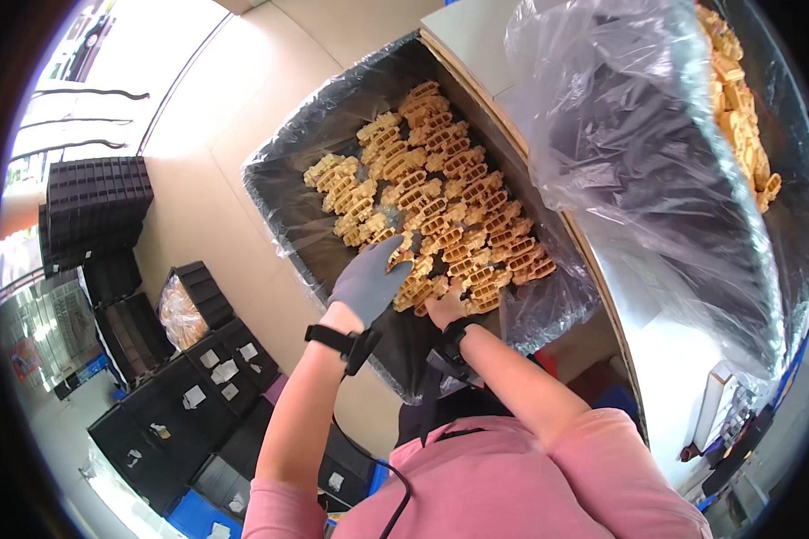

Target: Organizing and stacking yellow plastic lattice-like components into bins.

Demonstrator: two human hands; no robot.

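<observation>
Rows of golden-tan, waffle-shaped pieces (440,193) with slotted grids lie in a large dark crate (283,193) lined with clear plastic film. At the near end of the rows, my left hand (368,280), in a grey glove, has its thumb and fingers closed around one brown-tan piece. Close by on the right, my bare right hand (444,308) reaches down among the nearest pieces. Its fingers are bent against a waffle-shaped piece, with the fingertips partly hidden. Both wrists carry black straps with a small device.
To the right, a second lined bin (786,260) holds more tan pieces (737,108) under a big sheet of clear plastic (620,135). A board edge (512,135) separates the two. Black crates (94,207) are stacked at the left, with more dark boxes (189,386) below. A black cable (404,485) hangs by my body.
</observation>
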